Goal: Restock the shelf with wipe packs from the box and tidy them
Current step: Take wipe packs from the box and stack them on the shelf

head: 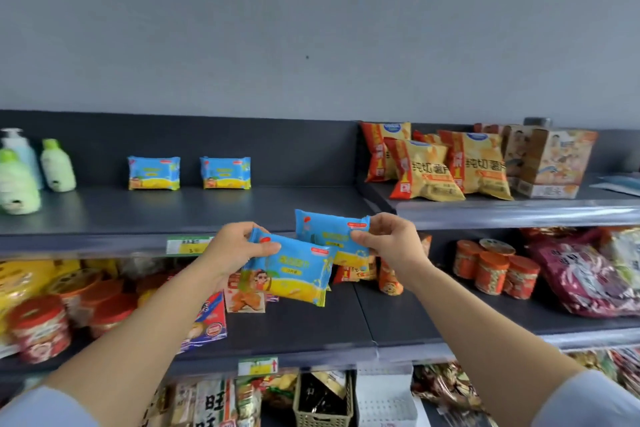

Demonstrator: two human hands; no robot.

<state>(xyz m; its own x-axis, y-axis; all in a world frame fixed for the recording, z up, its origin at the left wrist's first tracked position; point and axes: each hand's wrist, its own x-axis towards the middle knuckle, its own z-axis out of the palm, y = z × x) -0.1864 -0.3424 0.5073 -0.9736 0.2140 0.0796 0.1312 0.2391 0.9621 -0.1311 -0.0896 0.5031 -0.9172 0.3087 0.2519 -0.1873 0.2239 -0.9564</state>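
While two wipe packs are already standing on the top shelf, the left hand and right hand are each pinching another pack in front of it; box unseen.

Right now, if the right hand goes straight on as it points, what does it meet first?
Probably the bare top shelf, right of the two standing wipe packs; the right hand leads with its held pack. Depth unclear.

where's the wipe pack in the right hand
Head view, centre: the right hand pinches this wipe pack before the top shelf edge, partly behind the second wipe pack in the left hand.
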